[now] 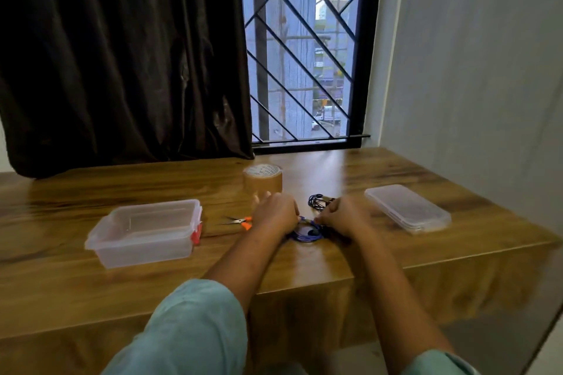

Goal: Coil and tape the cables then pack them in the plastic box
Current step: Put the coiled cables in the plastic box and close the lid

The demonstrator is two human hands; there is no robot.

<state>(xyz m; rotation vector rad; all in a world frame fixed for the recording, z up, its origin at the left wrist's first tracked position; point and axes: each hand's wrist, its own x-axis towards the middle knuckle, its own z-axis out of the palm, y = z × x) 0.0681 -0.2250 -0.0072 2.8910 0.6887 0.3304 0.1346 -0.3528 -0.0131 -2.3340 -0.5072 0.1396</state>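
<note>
- Now: blue cable lies coiled on table between both hands, well apart from plastic box.
- Right hand pinches its top edge; left hand touches there, grip unclear.
- Likely light, springy, slippery; hold where loops cross.

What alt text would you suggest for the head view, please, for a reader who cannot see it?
The left hand and right hand pinch a coiled blue cable on a wooden table. Behind lie a dark bundled cable and a brown tape roll; orange-handled snips and an open clear plastic box sit left, a clear lid right.
</note>
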